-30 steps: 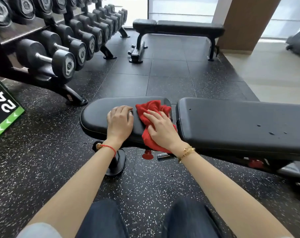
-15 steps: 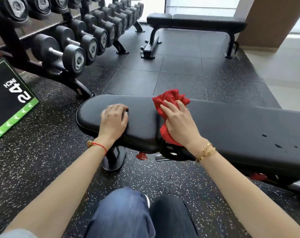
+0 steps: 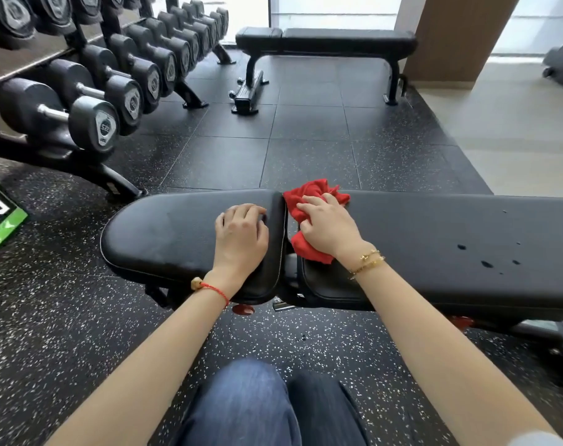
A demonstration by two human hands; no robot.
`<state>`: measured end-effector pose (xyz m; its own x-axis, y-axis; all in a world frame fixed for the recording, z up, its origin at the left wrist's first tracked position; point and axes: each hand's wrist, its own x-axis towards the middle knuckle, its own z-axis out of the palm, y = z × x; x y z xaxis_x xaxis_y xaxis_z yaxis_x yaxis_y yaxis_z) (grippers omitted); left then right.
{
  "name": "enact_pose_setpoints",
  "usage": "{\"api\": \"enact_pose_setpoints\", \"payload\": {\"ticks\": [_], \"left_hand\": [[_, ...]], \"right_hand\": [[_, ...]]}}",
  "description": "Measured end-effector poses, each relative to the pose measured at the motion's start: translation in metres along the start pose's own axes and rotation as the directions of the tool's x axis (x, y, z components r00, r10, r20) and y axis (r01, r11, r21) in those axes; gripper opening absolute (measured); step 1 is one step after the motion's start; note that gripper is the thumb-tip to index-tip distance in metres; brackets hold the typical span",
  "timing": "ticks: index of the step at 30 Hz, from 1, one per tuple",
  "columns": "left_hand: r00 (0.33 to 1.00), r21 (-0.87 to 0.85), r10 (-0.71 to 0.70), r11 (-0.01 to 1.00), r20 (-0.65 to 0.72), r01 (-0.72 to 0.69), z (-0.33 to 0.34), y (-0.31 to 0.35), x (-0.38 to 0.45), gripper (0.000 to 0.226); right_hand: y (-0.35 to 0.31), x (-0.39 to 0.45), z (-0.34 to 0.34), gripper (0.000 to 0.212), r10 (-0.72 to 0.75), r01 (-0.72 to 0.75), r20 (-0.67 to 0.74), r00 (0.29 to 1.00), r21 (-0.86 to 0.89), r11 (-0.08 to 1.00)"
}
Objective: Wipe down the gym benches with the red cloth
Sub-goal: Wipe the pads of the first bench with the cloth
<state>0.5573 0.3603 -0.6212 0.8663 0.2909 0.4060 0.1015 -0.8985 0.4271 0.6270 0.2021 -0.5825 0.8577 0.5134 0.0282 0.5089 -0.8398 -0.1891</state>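
A black padded gym bench (image 3: 450, 252) runs across in front of me, split into a short seat pad (image 3: 164, 233) on the left and a long back pad on the right. My right hand (image 3: 328, 230) presses the crumpled red cloth (image 3: 309, 201) onto the left end of the long pad, right beside the gap between the pads. Resting flat on the seat pad's right end is my left hand (image 3: 241, 235), fingers slightly curled and holding nothing. A few wet drops (image 3: 486, 263) dot the long pad farther right.
A dumbbell rack (image 3: 90, 91) with several black dumbbells stands at the left. A second black bench (image 3: 325, 43) stands farther back by the window. A brown pillar (image 3: 457, 37) rises at back right. A green-edged black box (image 3: 0, 220) lies at the far left. My knees (image 3: 267, 407) are below.
The red cloth and my right hand have slid right, from the seat pad across the gap onto the long pad. My left hand has kept resting on the seat pad.
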Motion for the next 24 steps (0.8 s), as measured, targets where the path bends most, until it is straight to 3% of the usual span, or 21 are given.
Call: {"api": "enact_pose_setpoints", "payload": {"ticks": [4,9,12,17,24], "left_hand": [[0.998,-0.016,0.051,0.999,0.023,-0.051,-0.002,0.006,0.000,0.026],[0.993,-0.029,0.090,0.996,0.072,-0.088,0.003,0.020,-0.002,0.028],[0.989,-0.021,0.110,0.994,0.097,-0.108,0.008,0.029,-0.007,0.030],[0.989,0.003,0.102,0.995,0.104,-0.102,0.013,0.029,-0.010,0.032],[0.989,-0.013,0.106,0.994,0.099,-0.105,0.014,0.026,-0.011,0.032]], "right_hand": [[0.023,-0.026,-0.008,0.051,-0.033,0.032,0.024,0.999,0.024,0.999],[0.071,-0.043,-0.020,0.052,0.107,-0.107,0.039,0.994,0.020,0.994],[0.059,-0.040,-0.015,0.048,0.109,-0.105,-0.049,0.993,0.079,0.991],[0.004,-0.056,0.011,0.054,-0.076,0.074,-0.040,0.996,-0.068,0.995],[0.020,-0.065,0.011,0.062,-0.006,0.006,0.001,1.000,-0.031,0.999]]}}
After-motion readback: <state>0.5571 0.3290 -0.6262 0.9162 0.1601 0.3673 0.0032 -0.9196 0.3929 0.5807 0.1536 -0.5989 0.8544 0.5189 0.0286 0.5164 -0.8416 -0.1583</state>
